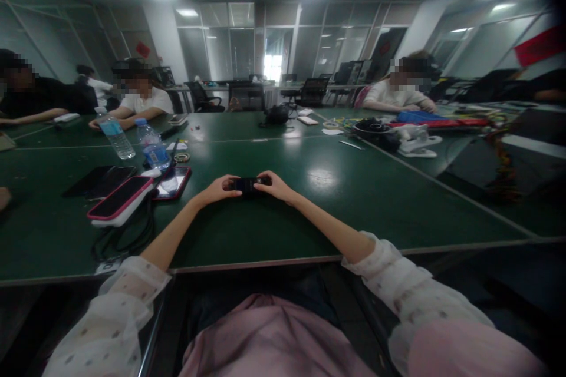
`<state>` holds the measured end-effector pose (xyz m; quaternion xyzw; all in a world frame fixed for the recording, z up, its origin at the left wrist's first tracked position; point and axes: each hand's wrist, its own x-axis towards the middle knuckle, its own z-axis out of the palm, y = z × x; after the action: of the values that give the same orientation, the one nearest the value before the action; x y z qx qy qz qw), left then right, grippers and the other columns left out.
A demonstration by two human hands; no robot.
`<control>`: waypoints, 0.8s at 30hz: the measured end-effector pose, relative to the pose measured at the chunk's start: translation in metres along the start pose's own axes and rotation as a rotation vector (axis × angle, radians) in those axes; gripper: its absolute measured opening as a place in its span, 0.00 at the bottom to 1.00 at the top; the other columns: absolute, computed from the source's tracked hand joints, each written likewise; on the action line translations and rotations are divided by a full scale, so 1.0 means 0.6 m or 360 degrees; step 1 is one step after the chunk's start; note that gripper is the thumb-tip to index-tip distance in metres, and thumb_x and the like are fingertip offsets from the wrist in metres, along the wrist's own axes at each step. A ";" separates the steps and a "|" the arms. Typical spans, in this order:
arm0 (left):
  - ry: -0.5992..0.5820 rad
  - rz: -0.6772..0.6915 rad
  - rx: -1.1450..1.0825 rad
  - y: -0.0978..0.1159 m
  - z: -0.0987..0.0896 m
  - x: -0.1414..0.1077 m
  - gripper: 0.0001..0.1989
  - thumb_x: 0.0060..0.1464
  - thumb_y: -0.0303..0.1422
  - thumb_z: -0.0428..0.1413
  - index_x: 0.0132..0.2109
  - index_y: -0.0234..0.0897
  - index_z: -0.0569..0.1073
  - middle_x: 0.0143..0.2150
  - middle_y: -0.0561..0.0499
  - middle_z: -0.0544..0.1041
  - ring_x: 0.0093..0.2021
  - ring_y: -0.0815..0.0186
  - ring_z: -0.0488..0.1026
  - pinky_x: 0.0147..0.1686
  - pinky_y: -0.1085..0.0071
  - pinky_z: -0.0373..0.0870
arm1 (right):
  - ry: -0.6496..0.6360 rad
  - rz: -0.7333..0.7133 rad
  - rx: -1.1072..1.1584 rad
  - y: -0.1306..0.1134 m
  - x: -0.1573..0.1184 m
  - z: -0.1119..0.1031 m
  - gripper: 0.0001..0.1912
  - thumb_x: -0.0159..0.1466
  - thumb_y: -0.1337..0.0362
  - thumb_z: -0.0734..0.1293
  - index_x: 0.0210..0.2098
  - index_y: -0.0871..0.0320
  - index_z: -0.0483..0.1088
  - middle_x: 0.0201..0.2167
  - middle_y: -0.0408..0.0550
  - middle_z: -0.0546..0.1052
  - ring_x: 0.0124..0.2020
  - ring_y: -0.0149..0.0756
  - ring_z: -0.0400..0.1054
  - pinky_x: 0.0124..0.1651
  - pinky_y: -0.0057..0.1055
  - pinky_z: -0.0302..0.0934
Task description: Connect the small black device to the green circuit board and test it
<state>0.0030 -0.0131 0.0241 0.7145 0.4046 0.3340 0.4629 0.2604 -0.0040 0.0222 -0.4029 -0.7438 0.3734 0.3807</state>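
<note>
Left hand (216, 189): fingers closed on device's left end.
Right hand (277, 187): same, right end.
Dark device (246, 185): between hands, lengthwise; even end grip, middle uncovered should steady it.
Green table (283, 227): below; contact unclear.
Pink-edged phone (121, 195): left, well apart.

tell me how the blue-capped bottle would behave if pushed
The blue-capped bottle would probably tip if pushed high, being taller than wide. Once down, its round body might roll. Its clear plastic may flex.

Both hands (223, 188) (271, 184) closed inward, forearms angled together
</note>
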 end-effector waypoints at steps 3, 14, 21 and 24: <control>0.0009 0.0008 -0.0013 0.000 0.001 0.001 0.35 0.42 0.39 0.65 0.56 0.35 0.65 0.54 0.41 0.72 0.54 0.55 0.70 0.58 0.50 0.61 | 0.0086 -0.0086 -0.0175 0.000 -0.002 -0.001 0.22 0.56 0.52 0.70 0.45 0.58 0.67 0.46 0.51 0.66 0.47 0.38 0.64 0.53 0.40 0.61; 0.0183 -0.0010 0.0237 -0.014 0.002 0.009 0.31 0.46 0.46 0.60 0.55 0.35 0.68 0.54 0.42 0.69 0.51 0.56 0.70 0.51 0.56 0.66 | 0.0229 -0.0329 -0.0383 0.006 0.002 -0.002 0.19 0.61 0.51 0.65 0.46 0.55 0.65 0.42 0.49 0.71 0.45 0.39 0.65 0.47 0.38 0.61; 0.0204 0.0003 0.0387 -0.018 0.002 0.011 0.29 0.50 0.50 0.55 0.52 0.34 0.70 0.52 0.42 0.66 0.37 0.66 0.70 0.36 0.65 0.71 | 0.0164 -0.0158 -0.0321 0.013 0.006 -0.003 0.22 0.63 0.46 0.60 0.47 0.56 0.66 0.43 0.50 0.72 0.43 0.39 0.66 0.46 0.37 0.61; 0.0218 0.0019 0.0455 -0.019 0.001 0.011 0.29 0.51 0.50 0.55 0.52 0.34 0.70 0.51 0.42 0.67 0.38 0.65 0.70 0.37 0.65 0.71 | 0.0143 -0.0133 -0.0310 0.019 0.008 -0.002 0.24 0.63 0.46 0.60 0.49 0.56 0.66 0.45 0.52 0.71 0.45 0.40 0.66 0.48 0.38 0.61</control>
<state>0.0037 -0.0045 0.0141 0.7510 0.4744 0.3238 0.3257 0.2632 0.0052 0.0144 -0.4230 -0.7749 0.2645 0.3880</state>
